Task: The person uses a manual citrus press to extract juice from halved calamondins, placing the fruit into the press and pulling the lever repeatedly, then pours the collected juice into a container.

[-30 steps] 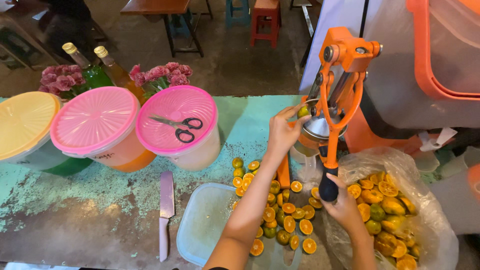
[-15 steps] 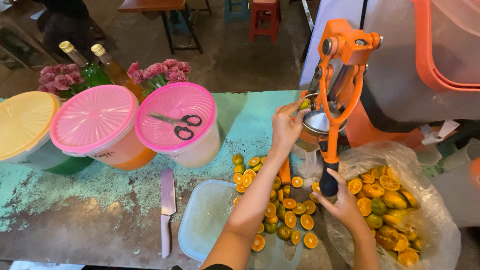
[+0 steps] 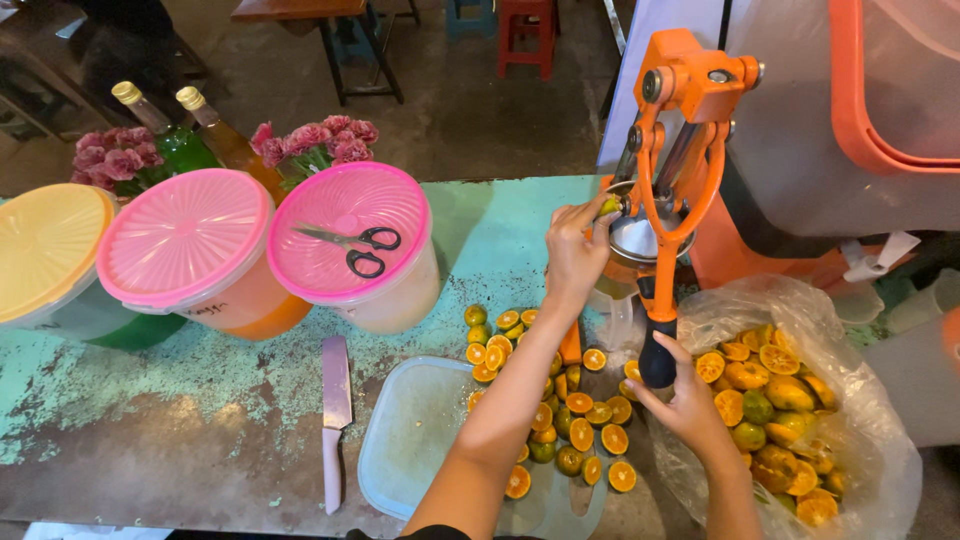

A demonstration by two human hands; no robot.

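A worn turquoise worktop [image 3: 150,390] is stretching across the frame, carrying everything in the scene. At its right end an orange lever juice press [image 3: 690,120] is standing upright, its long handle hanging down to a black knob [image 3: 657,365] and its metal cone and funnel [image 3: 635,235] sitting at mid-height. Beside the press, a clear plastic bag [image 3: 860,440] is lying open, holding squeezed orange halves [image 3: 765,385]. Three lidded tubs are lining the left side: a yellow-lidded tub [image 3: 45,250], a pink-lidded tub [image 3: 185,240] and a second pink-lidded bucket [image 3: 350,230] with black-handled scissors [image 3: 355,245] resting on top. Behind them, pink flowers [image 3: 310,140] and two capped glass bottles [image 3: 180,130] are standing. A clear rectangular lid [image 3: 415,430] is lying flat near the front edge, with a pink-handled knife [image 3: 335,420] just to its left. A heap of cut small orange halves [image 3: 560,420] is spreading between the lid and the press.

The person's left hand [image 3: 575,245] is reaching up to the press cone, fingers pinched together on a small citrus half [image 3: 608,205] at the cone's rim. The right hand [image 3: 685,400] is curling under the black knob, fingers loosely wrapped on it, just above the bag.
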